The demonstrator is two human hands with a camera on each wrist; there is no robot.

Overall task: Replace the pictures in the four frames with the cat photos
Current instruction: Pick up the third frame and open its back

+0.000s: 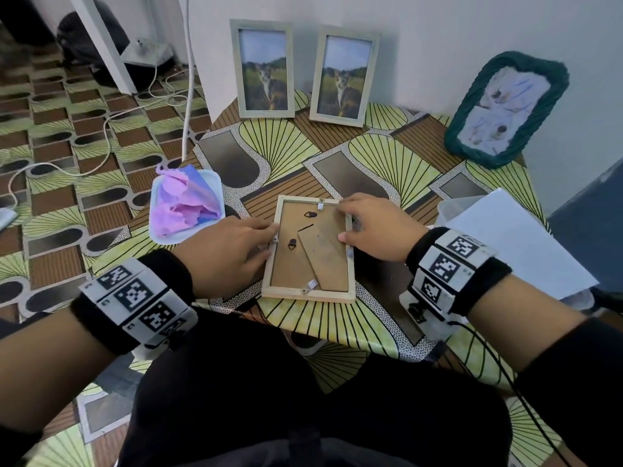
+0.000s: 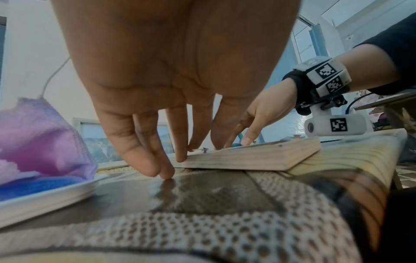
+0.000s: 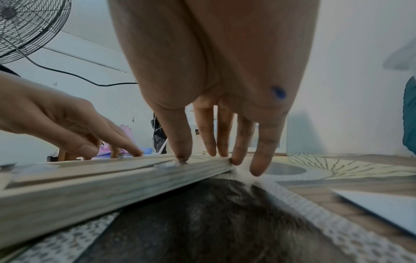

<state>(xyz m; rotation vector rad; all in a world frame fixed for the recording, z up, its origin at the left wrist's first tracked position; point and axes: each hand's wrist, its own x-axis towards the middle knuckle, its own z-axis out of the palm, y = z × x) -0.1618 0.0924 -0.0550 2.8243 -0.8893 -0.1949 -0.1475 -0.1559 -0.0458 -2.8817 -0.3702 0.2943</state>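
Wooden frames [image 1: 308, 249]: 3; hands [image 1: 220, 254]: 2

Pale wood frame [image 1: 308, 295] with brown backing, green woven frame [image 1: 455, 136], pink-purple cloth [image 1: 183, 200], yellow-green fan-patterned tablecloth [image 1: 387, 156]

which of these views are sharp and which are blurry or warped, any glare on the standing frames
Head view: mostly sharp, wide-angle bending at the edges; the two standing cat frames show only a soft haze, no hard glare. Left wrist view: the left hand looms large and soft, the tablecloth up close smeared. Right wrist view: the face-down frame edge is blurred, the background hazy and curved.
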